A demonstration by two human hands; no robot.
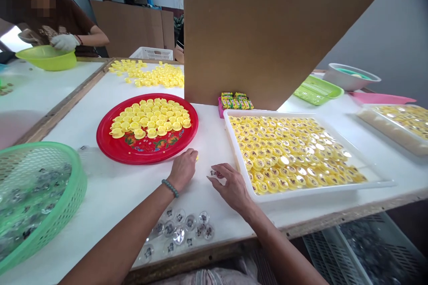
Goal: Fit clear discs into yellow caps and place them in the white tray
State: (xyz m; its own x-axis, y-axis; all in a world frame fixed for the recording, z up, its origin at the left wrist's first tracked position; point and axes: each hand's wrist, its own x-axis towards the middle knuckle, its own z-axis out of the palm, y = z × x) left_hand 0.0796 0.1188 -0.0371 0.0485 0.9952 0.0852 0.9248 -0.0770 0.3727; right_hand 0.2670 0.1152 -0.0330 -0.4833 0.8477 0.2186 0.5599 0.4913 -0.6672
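My left hand [183,169] is closed just off the lower right rim of a red tray [117,153], a bit of a yellow piece showing at its fingertips. Small yellow cups [152,118] cover much of that tray. Further right, my right hand [230,185] pinches a clear disc with a dark print [213,173] between thumb and forefinger. Beside it lies a white tray [237,156] with rows of yellow pieces [274,151] topped by printed clear discs. Several loose clear discs [190,222] lie on the table between my forearms.
A green basket [78,178] of clear discs stands at left. Loose yellow cups [160,75] lie at the back, beside a cardboard panel [247,31]. Small packets [236,101] sit before the panel. A gloved person [80,22] works at a yellow-green bowl [47,59].
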